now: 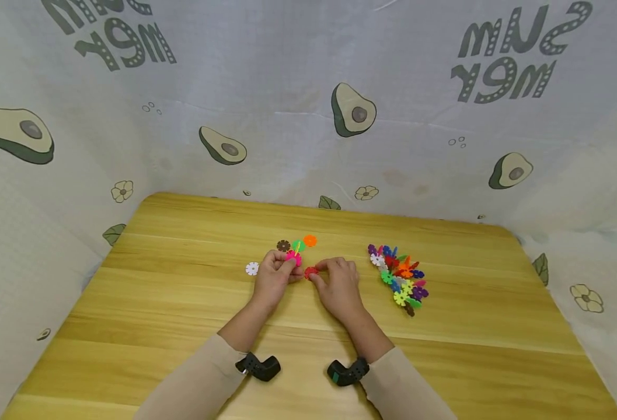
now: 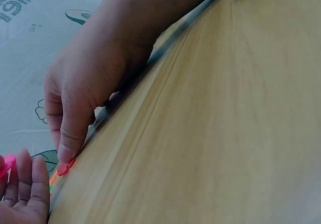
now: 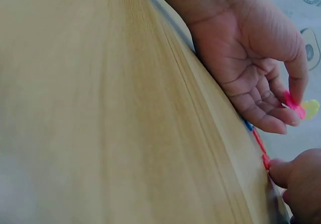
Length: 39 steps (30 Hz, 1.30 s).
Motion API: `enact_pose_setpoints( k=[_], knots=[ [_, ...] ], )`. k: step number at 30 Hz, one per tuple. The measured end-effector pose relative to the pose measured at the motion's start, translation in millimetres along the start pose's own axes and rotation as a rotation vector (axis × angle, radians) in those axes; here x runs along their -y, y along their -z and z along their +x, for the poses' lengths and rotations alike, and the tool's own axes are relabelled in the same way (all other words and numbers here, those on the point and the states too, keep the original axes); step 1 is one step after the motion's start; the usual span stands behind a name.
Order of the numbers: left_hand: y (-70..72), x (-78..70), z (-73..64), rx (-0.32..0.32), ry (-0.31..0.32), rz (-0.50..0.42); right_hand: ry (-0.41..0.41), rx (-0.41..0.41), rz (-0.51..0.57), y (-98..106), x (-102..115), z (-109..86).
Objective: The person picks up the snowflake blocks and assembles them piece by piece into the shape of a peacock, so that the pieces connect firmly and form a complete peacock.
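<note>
My left hand [image 1: 271, 283] pinches a bright pink snowflake disc [image 1: 294, 257] between thumb and fingertips, and a yellow disc [image 3: 311, 109] is joined to it, standing out beyond the fingers. Close to its right, my right hand [image 1: 341, 287] has thumb and index finger on a red snowflake disc [image 1: 311, 272] low over the wooden table. In the left wrist view the same red disc [image 2: 65, 167] shows under the right thumb. The two hands are near each other, with the discs apart.
Brown [image 1: 283, 245], green [image 1: 299, 245] and orange discs [image 1: 310, 240] lie just beyond the left hand, a white disc [image 1: 253, 268] to its left. A multicoloured heap of discs [image 1: 398, 277] sits right of the right hand. A printed curtain [image 1: 287, 157] hangs behind the table [image 1: 182, 251].
</note>
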<state>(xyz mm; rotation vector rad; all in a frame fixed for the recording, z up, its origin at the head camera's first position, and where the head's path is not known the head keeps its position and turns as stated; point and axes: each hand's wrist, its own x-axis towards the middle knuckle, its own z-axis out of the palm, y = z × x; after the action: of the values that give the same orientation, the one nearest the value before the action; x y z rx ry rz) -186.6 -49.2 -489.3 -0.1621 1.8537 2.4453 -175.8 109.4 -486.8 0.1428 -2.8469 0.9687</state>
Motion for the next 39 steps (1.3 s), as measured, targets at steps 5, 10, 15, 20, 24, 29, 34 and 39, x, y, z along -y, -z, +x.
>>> enact_pose_setpoints(
  k=[5, 10, 15, 20, 24, 29, 34, 39],
  knots=[
    [0.6, -0.6, -0.8, 0.008, -0.004, -0.006, 0.04, 0.0, -0.032, -1.6, -0.7, -0.7],
    [1.1, -0.7, -1.4, 0.013, 0.001, -0.014, 0.046, 0.018, -0.025, -2.5, -1.9, -0.7],
    [0.9, -0.8, -2.0, 0.011, 0.003, -0.016, 0.049, -0.024, 0.184, -3.0, -3.7, 0.7],
    [0.9, -0.8, -2.5, 0.016, 0.004, -0.011, 0.119, -0.122, 0.476, -5.2, -7.5, 0.2],
    [1.6, -0.7, -2.5, 0.023, 0.003, 0.011, 0.169, -0.137, 0.531, -5.5, -8.8, -0.6],
    [2.1, -1.0, -2.5, 0.023, 0.004, 0.038, 0.202, -0.127, 0.505, -5.6, -9.6, -0.6],
    [0.8, -1.7, -2.4, 0.027, -0.007, 0.059, 0.26, -0.161, 0.453, -5.0, -10.5, -0.8],
    [0.8, -2.8, -2.5, 0.036, -0.001, 0.074, 0.33, -0.208, 0.364, -3.5, -11.0, -0.5]
  ],
)
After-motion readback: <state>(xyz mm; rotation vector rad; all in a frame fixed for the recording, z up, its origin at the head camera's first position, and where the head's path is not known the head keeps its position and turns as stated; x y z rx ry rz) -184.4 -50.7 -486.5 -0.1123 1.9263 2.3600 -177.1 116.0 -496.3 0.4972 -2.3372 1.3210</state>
